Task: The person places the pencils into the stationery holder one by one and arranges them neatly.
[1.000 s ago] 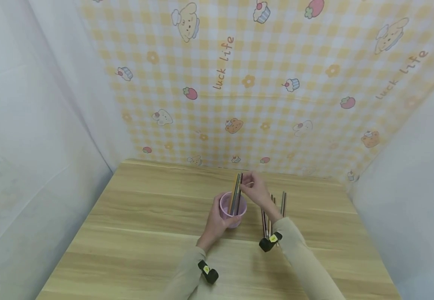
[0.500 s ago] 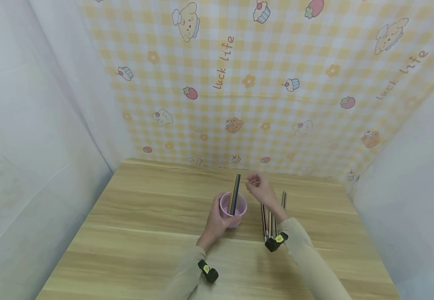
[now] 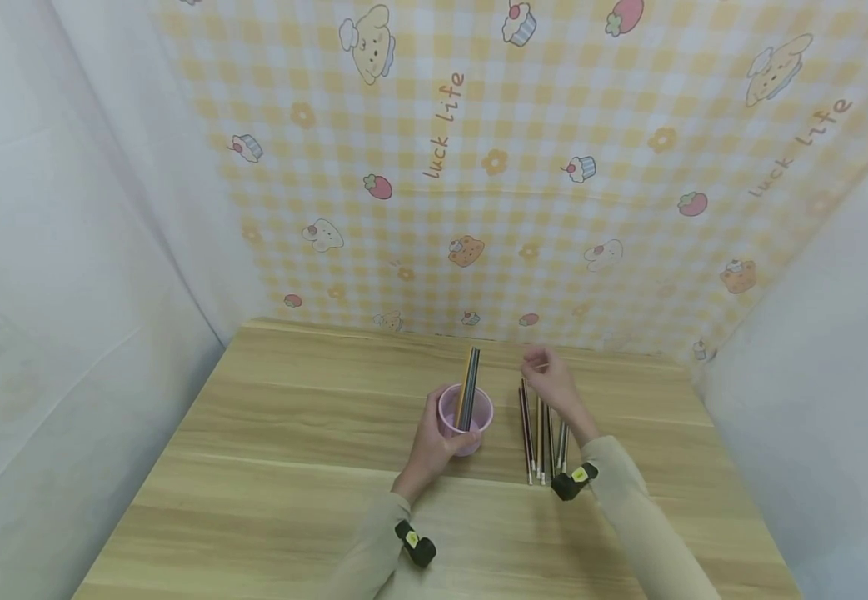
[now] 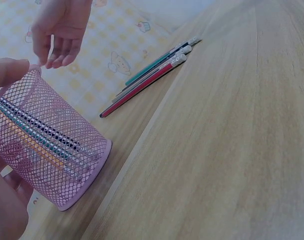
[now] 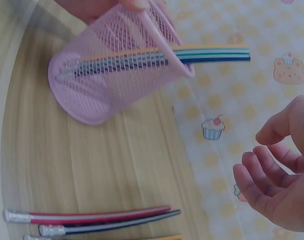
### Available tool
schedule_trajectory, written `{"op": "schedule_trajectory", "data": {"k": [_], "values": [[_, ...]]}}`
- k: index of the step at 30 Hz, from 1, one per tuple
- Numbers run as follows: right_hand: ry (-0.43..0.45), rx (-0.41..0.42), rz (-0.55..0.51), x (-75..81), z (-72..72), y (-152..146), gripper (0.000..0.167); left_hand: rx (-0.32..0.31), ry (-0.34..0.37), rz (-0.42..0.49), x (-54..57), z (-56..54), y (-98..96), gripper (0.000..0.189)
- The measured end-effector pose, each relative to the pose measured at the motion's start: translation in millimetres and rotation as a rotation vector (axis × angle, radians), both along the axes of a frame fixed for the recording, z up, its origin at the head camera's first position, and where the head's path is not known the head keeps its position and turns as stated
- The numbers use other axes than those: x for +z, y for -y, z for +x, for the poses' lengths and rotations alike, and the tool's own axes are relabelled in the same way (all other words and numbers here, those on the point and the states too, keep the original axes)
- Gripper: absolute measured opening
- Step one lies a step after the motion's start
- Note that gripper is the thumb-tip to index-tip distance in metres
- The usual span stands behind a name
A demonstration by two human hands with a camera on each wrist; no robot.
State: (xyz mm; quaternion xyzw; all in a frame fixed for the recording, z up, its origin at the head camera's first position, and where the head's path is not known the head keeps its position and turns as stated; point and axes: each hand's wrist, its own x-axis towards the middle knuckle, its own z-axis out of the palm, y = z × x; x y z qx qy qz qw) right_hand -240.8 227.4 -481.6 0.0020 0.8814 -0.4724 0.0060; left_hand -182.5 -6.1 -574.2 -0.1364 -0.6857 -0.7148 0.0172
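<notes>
My left hand (image 3: 430, 442) grips a pink mesh pencil cup (image 4: 57, 112) by its side, the thumb at the rim. The cup stands on the table, and a few pencils (image 5: 211, 53) lean together inside it, one yellow, others green and dark blue. Their eraser ends are at the bottom of the cup. To the right, my right hand (image 3: 552, 387) hovers over the far ends of several pencils lying on the table. Its fingers are loosely bent and hold nothing in the right wrist view. Among the lying pencils is a red one (image 4: 142, 89).
The loose pencils (image 3: 528, 437) lie roughly side by side to the right of the cup, eraser ends toward me. A yellow checked cloth (image 3: 494, 208) hangs behind the wooden table (image 3: 276, 500). White sheets hang at left and right.
My right hand has let go of a dark pencil in the cup and moved right, over the pencils on the table. The left hand and the cup have stayed put.
</notes>
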Motion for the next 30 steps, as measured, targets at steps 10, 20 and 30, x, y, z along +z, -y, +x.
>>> {"op": "schedule_trajectory", "data": {"k": [10, 20, 30], "values": [[0.034, -0.073, 0.001, -14.4, -3.1, -27.2, 0.039, -0.028, 0.013, 0.007, 27.9, 10.3, 4.0, 0.089], [0.027, -0.154, 0.06, -25.4, -0.2, -49.9, 0.036, 0.016, -0.012, -0.016, 6.5, 0.0, -0.3, 0.09], [0.043, -0.179, 0.139, -39.0, 5.1, -64.6, 0.031, 0.004, 0.021, -0.021, 3.0, -0.4, 0.2, 0.091]]}}
